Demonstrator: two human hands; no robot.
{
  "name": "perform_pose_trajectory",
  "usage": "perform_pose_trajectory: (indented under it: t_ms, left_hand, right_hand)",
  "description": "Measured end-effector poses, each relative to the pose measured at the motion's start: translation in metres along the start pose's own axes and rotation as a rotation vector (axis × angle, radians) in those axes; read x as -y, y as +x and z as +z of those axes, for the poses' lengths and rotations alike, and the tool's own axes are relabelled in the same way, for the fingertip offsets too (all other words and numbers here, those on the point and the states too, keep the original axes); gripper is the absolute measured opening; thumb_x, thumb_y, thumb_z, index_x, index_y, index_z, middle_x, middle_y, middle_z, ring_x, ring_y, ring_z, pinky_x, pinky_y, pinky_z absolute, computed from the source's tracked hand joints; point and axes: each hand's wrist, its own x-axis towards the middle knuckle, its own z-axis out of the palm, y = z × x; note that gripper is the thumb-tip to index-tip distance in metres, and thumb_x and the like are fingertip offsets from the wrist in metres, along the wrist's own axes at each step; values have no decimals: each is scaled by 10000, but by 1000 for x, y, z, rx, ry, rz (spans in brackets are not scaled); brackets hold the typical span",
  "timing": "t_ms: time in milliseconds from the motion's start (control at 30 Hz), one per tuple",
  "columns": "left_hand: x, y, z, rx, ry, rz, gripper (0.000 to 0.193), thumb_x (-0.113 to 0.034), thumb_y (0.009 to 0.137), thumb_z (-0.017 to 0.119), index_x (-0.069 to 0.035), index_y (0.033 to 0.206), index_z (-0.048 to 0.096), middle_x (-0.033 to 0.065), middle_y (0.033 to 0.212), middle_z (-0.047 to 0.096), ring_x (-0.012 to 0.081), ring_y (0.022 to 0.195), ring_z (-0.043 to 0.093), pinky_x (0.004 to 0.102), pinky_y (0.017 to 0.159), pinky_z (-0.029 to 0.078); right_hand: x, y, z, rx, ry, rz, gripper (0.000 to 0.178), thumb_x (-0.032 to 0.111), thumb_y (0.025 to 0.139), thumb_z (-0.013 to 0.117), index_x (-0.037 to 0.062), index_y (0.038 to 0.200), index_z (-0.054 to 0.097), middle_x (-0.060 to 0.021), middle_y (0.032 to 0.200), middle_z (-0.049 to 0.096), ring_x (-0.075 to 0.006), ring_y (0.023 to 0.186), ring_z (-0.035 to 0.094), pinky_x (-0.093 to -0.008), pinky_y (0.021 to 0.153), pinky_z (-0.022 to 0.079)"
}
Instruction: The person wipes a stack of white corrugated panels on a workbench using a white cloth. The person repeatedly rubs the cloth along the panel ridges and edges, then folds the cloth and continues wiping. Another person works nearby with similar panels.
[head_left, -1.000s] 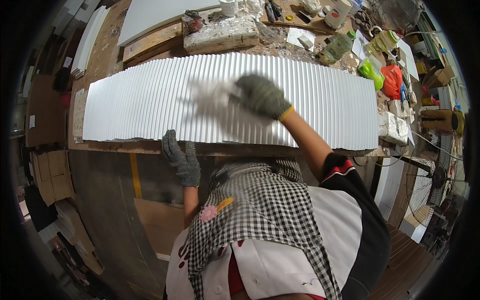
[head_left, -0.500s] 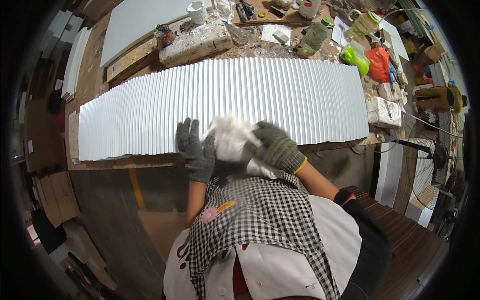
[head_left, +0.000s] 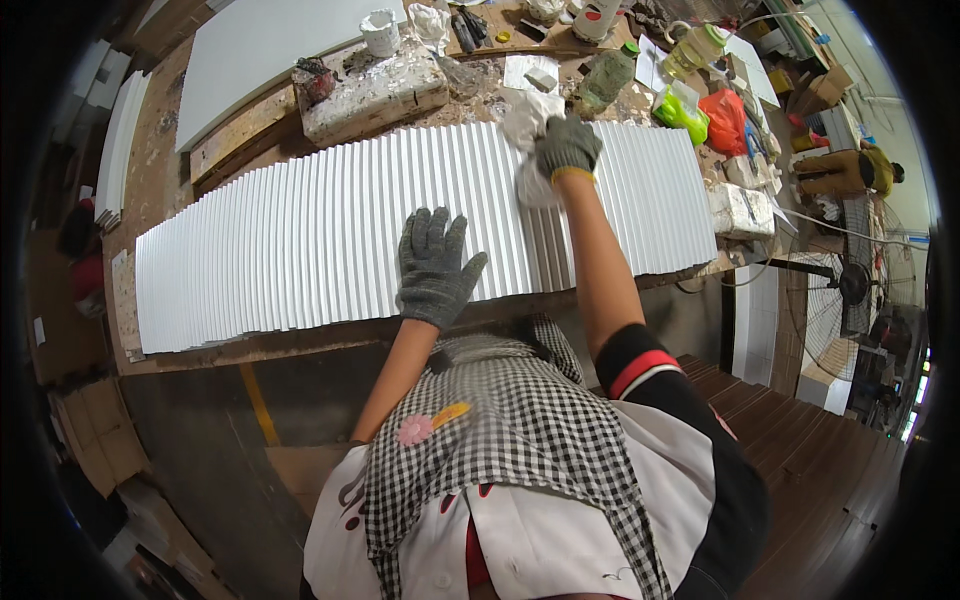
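A long row of narrow white strips (head_left: 290,230) lies side by side across the worktable. My left hand (head_left: 436,270), in a grey knit glove, rests flat on the middle of the row near its front edge, fingers outstretched. Farther right, my right hand (head_left: 568,148), gloved with a yellow cuff, is closed on a crumpled white cloth (head_left: 530,112) at the far edge of the strips. Part of the cloth hangs below the hand, blurred by motion. The fingertips of my right hand are partly hidden.
Behind the strips stand a paint-crusted white block (head_left: 375,100) with a white cup (head_left: 380,33), a green-capped bottle (head_left: 607,80) and a jug of yellowish liquid (head_left: 694,52). Green and red bags (head_left: 725,120) lie at the right. A fan (head_left: 850,283) stands beyond the table's right end.
My right hand has carried the cloth from near my body out to the far edge of the strips. My left hand has shifted right and now lies flat. The view has tilted slightly.
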Motion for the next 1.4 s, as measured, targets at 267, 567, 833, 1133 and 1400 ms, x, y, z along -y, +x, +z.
perform_pose_trajectory:
  t_ms: [267, 567, 833, 1133, 1400]
  left_hand:
    - [7, -1, -3, 11, -18, 0, 677, -531, 1037, 645, -68, 1526, 571, 198, 1614, 442, 408, 1573, 307, 598, 1338, 207]
    - [9, 5, -9, -58, -59, 26, 629, -491, 990, 711, -80, 1462, 641, 193, 1530, 535, 421, 1500, 423, 590, 1320, 273]
    - [11, 4, -11, 36, -37, 24, 619, -530, 1061, 601, -103, 1510, 622, 197, 1608, 517, 403, 1576, 347, 579, 1355, 193]
    - [17, 4, -10, -23, -86, 49, 641, -517, 1004, 677, -82, 1473, 638, 201, 1546, 536, 417, 1529, 391, 591, 1341, 232]
    - [16, 1, -10, 5, -103, 50, 618, -512, 1030, 645, -83, 1475, 640, 201, 1583, 510, 411, 1549, 364, 588, 1346, 220]
  right_hand:
    - [-37, -133, -11, 101, -75, 32, 410, 458, 905, 769, 96, 1098, 783, -222, 1126, 706, -429, 1075, 697, -546, 911, 581]
    - [-25, -107, -3, 49, -59, 87, 392, 467, 921, 787, 138, 1135, 796, -183, 1162, 714, -392, 1101, 707, -532, 937, 582]
    - [1, 74, 0, -179, 280, 21, 447, 369, 892, 782, 75, 1229, 784, -286, 1250, 744, -472, 1174, 709, -489, 1059, 564]
    - [-51, -171, -3, 65, -29, 234, 433, 454, 888, 805, 64, 1070, 757, -225, 1151, 700, -441, 1083, 688, -545, 950, 566]
    - [-20, -8, 18, 7, -20, 189, 413, 487, 914, 796, 123, 1108, 819, -210, 1209, 752, -423, 1158, 726, -498, 993, 590]
